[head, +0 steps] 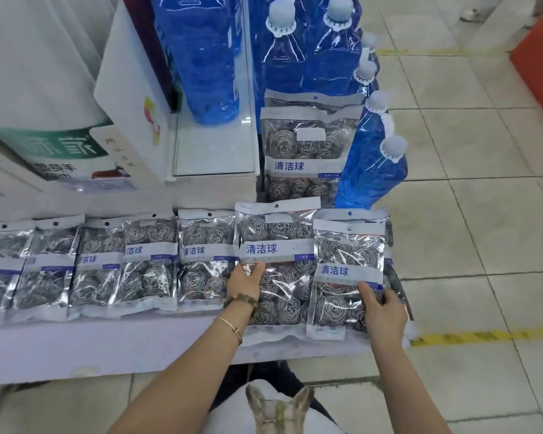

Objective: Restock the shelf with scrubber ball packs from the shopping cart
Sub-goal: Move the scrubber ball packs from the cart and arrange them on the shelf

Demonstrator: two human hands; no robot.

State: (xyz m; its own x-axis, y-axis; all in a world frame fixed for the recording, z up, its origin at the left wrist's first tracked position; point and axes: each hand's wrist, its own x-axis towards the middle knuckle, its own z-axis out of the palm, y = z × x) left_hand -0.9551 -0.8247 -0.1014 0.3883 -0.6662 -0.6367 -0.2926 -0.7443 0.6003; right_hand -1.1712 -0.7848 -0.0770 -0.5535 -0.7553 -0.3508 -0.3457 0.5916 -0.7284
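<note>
Item 1, far left: we log white cardboard boxes (44, 89) with a green band, standing on the upper ledge.

Item 2: a row of scrubber ball packs (101, 267), clear plastic pouches of silver steel-wool balls with blue print. They lie overlapped along the low white shelf (107, 343).

Item 3: a blue shrink-wrapped refill bundle (207, 57) on the ledge above.

Item 4: our left hand (246, 281), beaded bracelet at the wrist, rests on the left edge of the middle scrubber ball pack (279, 245). Its fingers lie together, lightly bent, pressing the film.

Item 5: the upright scrubber ball pack (308, 145), standing behind, just beside blue bottles (367, 164) with white caps.

Item 6: the front scrubber ball pack (348, 255), overlapping the middle one at the shelf's right end.

Item 7: our right hand (384, 311) pinches that pack's lower right edge, thumb on the face, fingers curled behind.

Item 8: a yellow tape line (483, 335) on the grey tiled floor (483, 214).
</note>
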